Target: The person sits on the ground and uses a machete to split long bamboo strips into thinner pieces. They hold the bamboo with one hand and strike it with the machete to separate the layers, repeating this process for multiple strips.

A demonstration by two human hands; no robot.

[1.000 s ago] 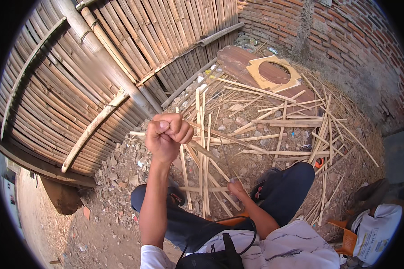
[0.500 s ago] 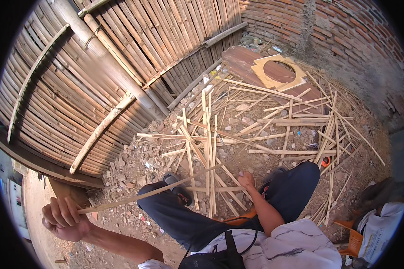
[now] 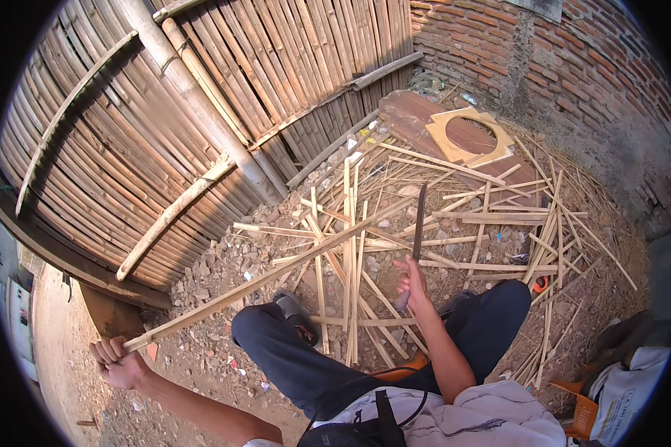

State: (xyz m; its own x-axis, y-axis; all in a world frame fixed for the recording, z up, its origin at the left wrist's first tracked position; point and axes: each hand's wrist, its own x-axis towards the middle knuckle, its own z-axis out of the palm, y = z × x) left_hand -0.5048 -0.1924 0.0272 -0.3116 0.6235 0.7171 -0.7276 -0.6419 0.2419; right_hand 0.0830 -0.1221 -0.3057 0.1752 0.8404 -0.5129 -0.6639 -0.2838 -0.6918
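Observation:
My left hand (image 3: 119,363), out at the lower left, is closed around the near end of a long, flat bamboo strip (image 3: 276,271). The strip slants up to the right, over my left knee, and its far end shows above the pile. My right hand (image 3: 414,284), in front of my right knee, grips a knife by its handle. Its long dark blade (image 3: 420,222) points away from me, close to the strip's far end but apart from it in the picture. Below both, cut bamboo strips (image 3: 348,268) lie crossed on the stony ground.
A bamboo-slat wall (image 3: 291,67) rises on the left, and a brick wall (image 3: 470,45) at the back right. A brown board (image 3: 406,112) lies at the back, bearing a yellowish frame (image 3: 449,141) with a round opening. A white sack (image 3: 625,395) is at the lower right.
The bamboo strip's far end has swung up and away from me, with my left hand slightly lower and further right. My right hand has risen, and the knife blade now points away, plainly visible.

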